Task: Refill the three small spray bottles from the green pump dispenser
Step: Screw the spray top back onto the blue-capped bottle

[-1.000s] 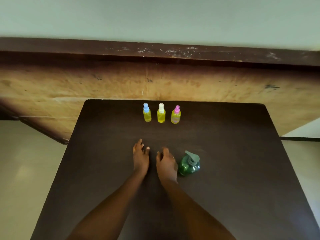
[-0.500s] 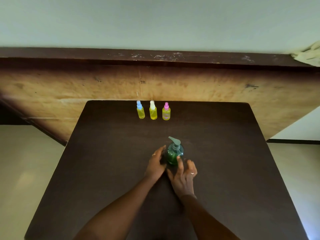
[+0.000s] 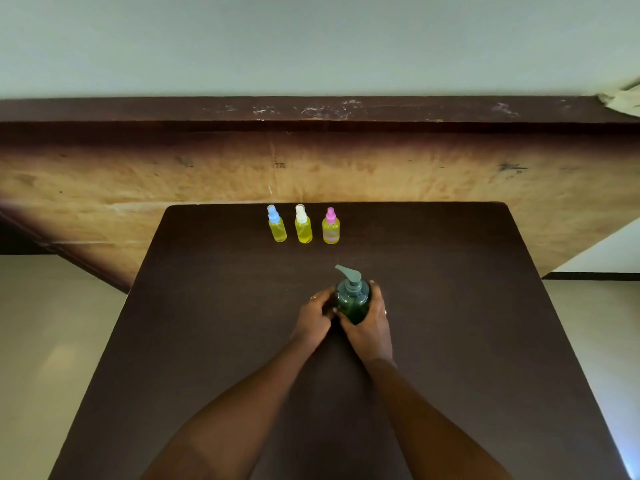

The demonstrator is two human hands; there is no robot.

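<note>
The green pump dispenser (image 3: pixel 352 296) stands upright at the middle of the dark table (image 3: pixel 207 341), its grey spout pointing up and to the left. My right hand (image 3: pixel 367 325) grips its body from the right and front. My left hand (image 3: pixel 314 318) holds its left side with curled fingers. Three small spray bottles of yellow liquid stand in a row near the far edge: a blue-capped bottle (image 3: pixel 276 224), a white-capped bottle (image 3: pixel 303 225) and a pink-capped bottle (image 3: pixel 330 226). All three have their caps on.
A worn wooden counter front (image 3: pixel 415 168) rises just behind the table's far edge, with a pale wall above it. Pale floor (image 3: pixel 45 341) lies to the left and right of the table. A crumpled cloth (image 3: pixel 623 98) sits on the ledge at the upper right.
Both hands have closed round the green pump dispenser, which stands upright between them. A second ago they lay flat on the table with the dispenser to their right.
</note>
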